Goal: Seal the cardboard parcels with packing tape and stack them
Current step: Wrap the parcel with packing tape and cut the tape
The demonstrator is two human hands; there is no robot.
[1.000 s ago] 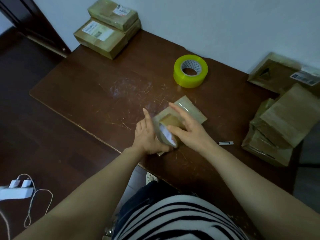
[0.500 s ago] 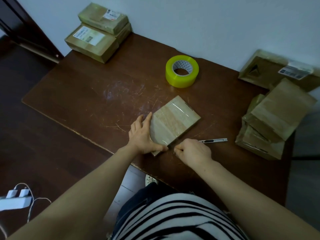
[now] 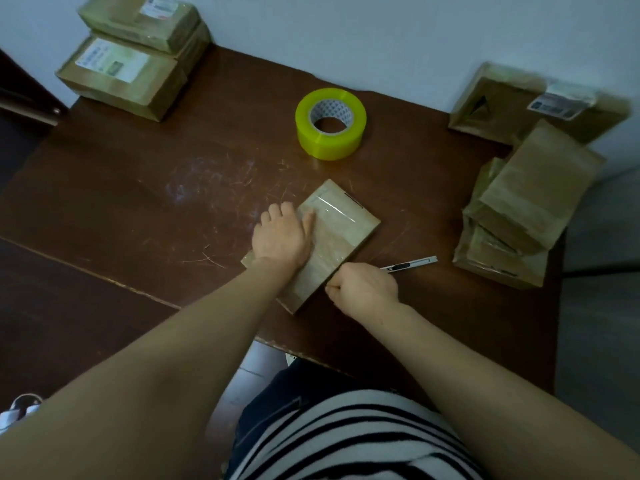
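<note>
Pressing parcel (image 3: 343, 233) under flat left hand (image 3: 282, 237) | right hand (image 3: 363, 287) clenched, touching its near-right edge

Scene dim overall, with a cool bluish cast. Light is soft and diffuse; source not in view. The pale wall (image 3: 398, 36) is the brightest area; the floor (image 3: 52, 306) at left is nearly black. Shadows are weak and soft-edged, with a faint one at the base of the tape roll (image 3: 330, 123). There is a thin specular streak on the taped top of the centre parcel (image 3: 341, 216) and a dull sheen over the scratched patch of desk (image 3: 194, 192). The far-right parcel (image 3: 540, 98) and its label are smeared by motion blur. The far-left stack (image 3: 128, 57) is also soft. Wide-angle bending at the edges: the desk's front edge bows and the forearms (image 3: 173, 358) loom oversized.
</note>
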